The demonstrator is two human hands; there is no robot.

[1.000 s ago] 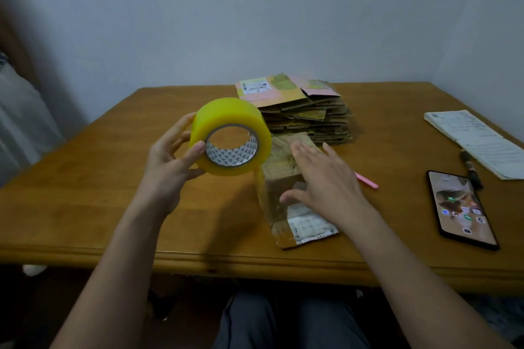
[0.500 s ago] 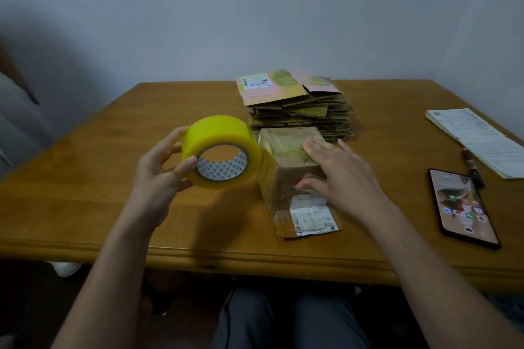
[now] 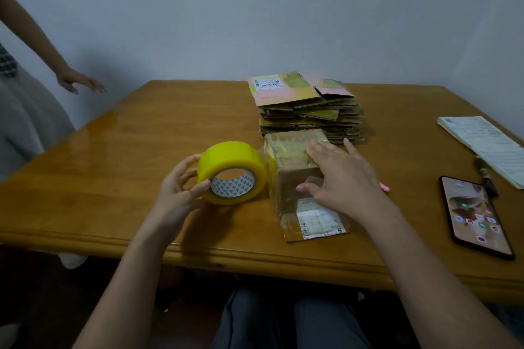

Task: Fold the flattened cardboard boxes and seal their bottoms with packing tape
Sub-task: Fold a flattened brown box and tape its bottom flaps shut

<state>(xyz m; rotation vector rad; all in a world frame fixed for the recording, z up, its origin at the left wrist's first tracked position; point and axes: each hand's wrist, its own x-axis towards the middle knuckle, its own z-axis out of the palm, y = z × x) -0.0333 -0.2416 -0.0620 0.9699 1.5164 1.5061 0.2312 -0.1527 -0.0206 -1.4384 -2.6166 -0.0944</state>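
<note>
Left hand [image 3: 177,193] grasps the tape roll [image 3: 232,172], thumb on the near rim, fingers curled round the far side; roll stands on edge, core facing the camera, low over the table [image 3: 113,178], contact with the table unclear. A strip of tape runs from the roll to the box [image 3: 295,173], just right of the roll. Right hand [image 3: 343,176] is released, fingers straight and spread, lying flat on the box top, thumb down on the near face. Box is upright on the table, top glossy with tape, one flap [image 3: 313,221] with a white label lying flat on the table on the box's near side. Stack of flat boxes [image 3: 309,110] sits right behind the box, touching or nearly so, top one pinkish with a white label. Pink pen [image 3: 384,187] pokes out just right of the box, mostly hidden by the right hand. Phone [image 3: 475,215], screen lit, well right of the box. Dark pen [image 3: 486,177] beyond the phone, paper pad [image 3: 482,142] far right of the box. Another person's hand [image 3: 78,82] hangs off the table's far left corner, well apart from the box, fingers loose.
</note>
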